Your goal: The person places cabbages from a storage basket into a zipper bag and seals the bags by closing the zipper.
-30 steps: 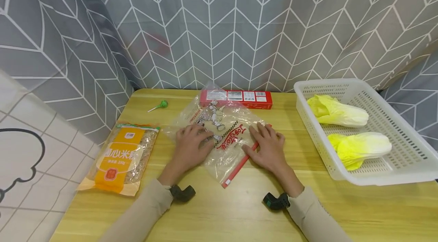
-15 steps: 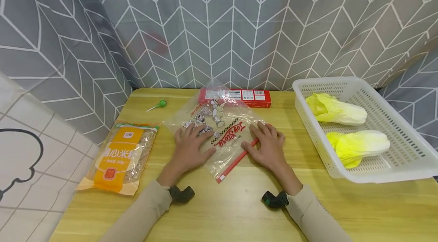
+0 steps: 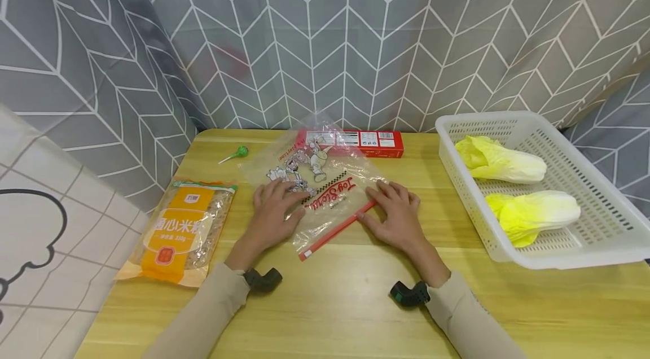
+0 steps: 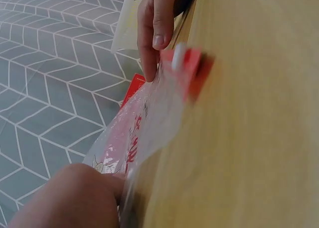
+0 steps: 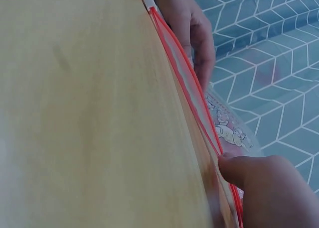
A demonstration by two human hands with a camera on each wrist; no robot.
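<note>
Rests left hand (image 3: 273, 216) on the left side of the Toy Story zip bag (image 3: 320, 179), right hand (image 3: 396, 217) at its red zip strip (image 3: 335, 231), fingers loosely apart; has the bag between both, on the wooden table (image 3: 335, 314).

Gleams as clear plastic on zip bag (image 3: 330, 187) | shows smooth wood grain across tabletop (image 3: 335, 305) | looks matt on plastic basket (image 3: 471, 209) | falls as matt cloth in curtain (image 3: 365, 37)
</note>
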